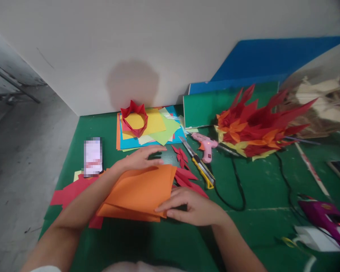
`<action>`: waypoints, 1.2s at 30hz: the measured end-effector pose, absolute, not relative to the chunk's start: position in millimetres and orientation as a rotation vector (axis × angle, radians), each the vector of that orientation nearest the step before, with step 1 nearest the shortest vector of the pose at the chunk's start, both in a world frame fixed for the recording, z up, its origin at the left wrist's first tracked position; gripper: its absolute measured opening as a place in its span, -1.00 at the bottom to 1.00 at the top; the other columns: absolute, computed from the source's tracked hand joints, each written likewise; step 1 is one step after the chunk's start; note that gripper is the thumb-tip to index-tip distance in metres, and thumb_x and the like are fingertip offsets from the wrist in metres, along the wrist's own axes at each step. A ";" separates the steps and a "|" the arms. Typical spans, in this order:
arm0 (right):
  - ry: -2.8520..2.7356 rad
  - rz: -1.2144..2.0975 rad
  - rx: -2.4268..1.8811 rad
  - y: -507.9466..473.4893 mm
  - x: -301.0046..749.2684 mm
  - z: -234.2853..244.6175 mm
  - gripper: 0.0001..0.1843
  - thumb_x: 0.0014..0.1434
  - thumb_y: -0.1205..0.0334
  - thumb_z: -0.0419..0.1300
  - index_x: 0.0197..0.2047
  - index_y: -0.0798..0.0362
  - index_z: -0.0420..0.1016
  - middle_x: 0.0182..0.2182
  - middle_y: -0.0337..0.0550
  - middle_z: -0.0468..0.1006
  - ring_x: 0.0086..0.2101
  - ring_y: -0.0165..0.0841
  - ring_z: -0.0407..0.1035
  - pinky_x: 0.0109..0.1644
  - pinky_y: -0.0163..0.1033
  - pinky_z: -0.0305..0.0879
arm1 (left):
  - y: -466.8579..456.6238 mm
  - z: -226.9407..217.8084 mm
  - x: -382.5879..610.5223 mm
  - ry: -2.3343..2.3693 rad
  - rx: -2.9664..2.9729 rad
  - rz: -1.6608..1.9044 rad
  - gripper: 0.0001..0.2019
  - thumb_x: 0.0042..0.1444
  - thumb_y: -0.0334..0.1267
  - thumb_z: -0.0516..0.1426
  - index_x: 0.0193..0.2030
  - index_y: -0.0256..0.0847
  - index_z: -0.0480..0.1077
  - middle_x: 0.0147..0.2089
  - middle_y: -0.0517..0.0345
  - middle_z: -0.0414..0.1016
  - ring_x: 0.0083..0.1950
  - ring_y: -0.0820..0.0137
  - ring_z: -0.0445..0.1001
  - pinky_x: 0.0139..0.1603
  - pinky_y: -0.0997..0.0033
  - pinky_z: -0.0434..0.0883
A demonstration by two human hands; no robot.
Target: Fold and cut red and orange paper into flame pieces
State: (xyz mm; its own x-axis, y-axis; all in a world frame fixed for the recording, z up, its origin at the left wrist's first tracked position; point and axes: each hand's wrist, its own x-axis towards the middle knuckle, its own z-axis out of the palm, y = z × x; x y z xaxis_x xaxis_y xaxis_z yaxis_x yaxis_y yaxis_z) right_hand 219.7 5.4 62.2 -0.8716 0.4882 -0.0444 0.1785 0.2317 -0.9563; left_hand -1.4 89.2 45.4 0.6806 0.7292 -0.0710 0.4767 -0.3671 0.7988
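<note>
a person's two bare hands work a loose stack of orange paper sheets (141,190) lying near the front of a green worktop (260,189), seen from the head camera. the left hand (140,159) lies flat across the far edge of the stack, its fingers (155,149) stretched out and close together, pressing down rather than gripping. the right hand (194,208) meets the stack's near right corner, where its fingers (166,207) are pinched on the sheets, index on top and thumb at the edge. the sheets are fanned slightly, the top one lifted at the right side. red paper scraps (70,192) stick out from under the stack on the left, beside a phone (93,156) lying flat just beyond them. folded red paper points (187,176) lie just right of the stack, touching its edge. behind the left hand sits a pile of coloured paper (158,132) with a red folded paper ring (134,119) on top. to the right lie a yellow-and-black utility knife (200,166) and a pink glue gun (205,145), its black cord (238,189) looping over the worktop. farther right stands a spiky red-and-orange paper flower (255,124), in front of a green board (206,109) and a blue board (272,56) propped against the wall.
</note>
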 end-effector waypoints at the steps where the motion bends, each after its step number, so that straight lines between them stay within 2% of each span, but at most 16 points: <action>1: -2.272 1.710 -0.688 4.4 219.4 60.4 -0.67 0.27 0.13 0.07 -0.04 0.05 0.57 -0.25 -0.09 0.64 -0.27 -0.38 0.49 -0.18 -0.35 0.32 | 82.0 47.6 -7.7 0.932 2.019 0.276 -0.45 0.19 0.02 0.08 0.29 -0.06 0.16 0.34 0.06 0.17 0.34 0.25 0.16 0.32 0.20 0.14; 4: -2.376 1.715 -0.884 1.3 219.7 55.5 -0.69 0.27 0.20 0.04 -0.10 0.02 0.60 -0.27 -0.13 0.64 -0.26 -0.36 0.48 -0.18 -0.33 0.30 | 61.5 48.5 -25.7 0.946 2.050 0.063 -0.11 -0.02 0.10 0.23 0.38 -0.12 -0.05 0.43 -0.05 -0.08 0.42 0.09 -0.09 0.37 0.05 0.00; 6: -2.408 1.709 -0.926 -1.3 219.5 51.6 -0.69 0.26 0.25 0.02 -0.19 0.02 0.62 -0.32 -0.16 0.64 -0.28 -0.35 0.47 -0.20 -0.32 0.29 | 48.3 45.7 -34.5 1.011 2.088 -0.007 0.00 -0.10 0.07 0.29 0.40 -0.13 -0.13 0.44 -0.10 -0.15 0.43 0.02 -0.16 0.35 -0.02 -0.02; 11: -2.465 1.643 -0.971 -7.5 214.5 45.0 -0.71 0.22 0.31 0.02 -0.35 0.04 0.58 -0.39 -0.18 0.60 -0.31 -0.34 0.44 -0.23 -0.31 0.25 | 21.1 37.5 -40.3 1.223 2.220 -0.021 0.05 -0.18 -0.09 0.36 0.38 -0.11 -0.15 0.37 -0.15 0.02 0.37 -0.01 0.01 0.29 -0.05 0.08; 14: -2.474 1.657 -0.984 -9.4 213.0 48.9 -0.74 0.23 0.27 0.03 -0.29 0.02 0.57 -0.37 -0.19 0.60 -0.32 -0.34 0.44 -0.25 -0.32 0.24 | 12.6 38.2 -36.3 1.302 2.242 -0.055 -0.01 -0.20 -0.11 0.38 0.32 -0.16 -0.05 0.29 -0.19 0.12 0.28 -0.02 0.14 0.22 -0.02 0.17; 16: -2.439 1.629 -1.098 -9.9 214.5 53.2 -0.73 0.25 0.19 0.04 -0.09 -0.03 0.53 -0.31 -0.18 0.61 -0.33 -0.32 0.45 -0.28 -0.31 0.24 | 10.3 40.3 -32.6 1.342 2.237 -0.092 -0.11 -0.20 -0.15 0.38 0.25 -0.25 0.06 0.21 -0.20 0.18 0.20 0.03 0.22 0.16 0.07 0.24; 19: -2.346 1.485 -1.356 -9.6 218.0 56.3 -0.58 0.27 0.08 0.03 0.17 -0.08 0.32 -0.32 -0.16 0.61 -0.38 -0.29 0.46 -0.31 -0.29 0.26 | 10.3 41.5 -27.2 1.381 2.255 -0.151 -0.22 -0.21 -0.15 0.40 0.12 -0.33 0.15 0.09 -0.19 0.25 0.09 0.08 0.28 0.08 0.14 0.28; 21: -2.295 1.373 -1.430 -8.8 218.3 54.4 -0.55 0.26 0.09 0.04 0.20 -0.08 0.27 -0.34 -0.15 0.60 -0.38 -0.28 0.46 -0.31 -0.27 0.29 | 11.6 40.8 -24.5 1.410 2.300 -0.193 -0.24 -0.26 -0.15 0.42 0.05 -0.34 0.19 0.02 -0.15 0.28 0.03 0.07 0.29 0.02 0.14 0.29; 24: -2.254 1.210 -1.439 -7.4 213.8 48.1 -0.55 0.24 0.17 0.06 0.20 -0.05 0.27 -0.18 -0.06 0.58 -0.21 -0.22 0.47 -0.18 -0.19 0.35 | 14.2 40.6 -23.4 1.411 2.345 -0.243 -0.32 -0.28 -0.15 0.42 -0.05 -0.31 0.23 -0.06 -0.07 0.31 -0.05 0.10 0.28 -0.05 0.14 0.28; 28: -2.248 1.120 -1.420 -5.2 204.3 41.2 -0.50 0.22 0.24 0.05 0.24 -0.03 0.22 0.06 -0.02 0.47 0.00 -0.15 0.39 0.00 -0.04 0.33 | 14.6 44.8 -27.0 1.321 2.310 -0.226 -0.50 -0.18 -0.14 0.38 -0.17 -0.27 0.27 -0.08 -0.02 0.31 -0.06 0.13 0.26 -0.08 0.18 0.29; 33: -2.236 1.112 -1.379 -4.5 198.8 37.7 -0.45 0.25 0.19 0.02 0.30 -0.02 0.12 0.06 0.02 0.46 -0.01 -0.12 0.40 0.01 0.03 0.35 | 7.5 46.0 -32.2 1.296 2.143 -0.063 -0.65 -0.01 -0.28 0.23 -0.08 -0.20 0.27 -0.05 0.00 0.38 -0.03 0.15 0.35 -0.06 0.20 0.32; 36: -2.232 1.092 -1.359 -6.5 200.3 35.4 -0.47 0.31 0.18 -0.08 0.33 -0.03 0.06 0.03 0.04 0.48 0.00 -0.11 0.40 0.00 0.05 0.36 | 6.5 46.8 -35.2 1.326 1.976 0.014 -0.60 0.03 -0.27 0.16 0.04 -0.11 0.25 0.01 0.06 0.43 0.01 0.18 0.41 -0.02 0.23 0.34</action>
State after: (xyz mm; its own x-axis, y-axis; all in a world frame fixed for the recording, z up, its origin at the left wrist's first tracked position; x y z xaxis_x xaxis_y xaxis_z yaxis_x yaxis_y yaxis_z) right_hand 200.3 -6.5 35.4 -0.5031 0.8556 -0.1218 0.6212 0.2600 -0.7393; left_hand -35.2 6.5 46.8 0.4648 0.8015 -0.3761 0.7931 -0.1881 0.5793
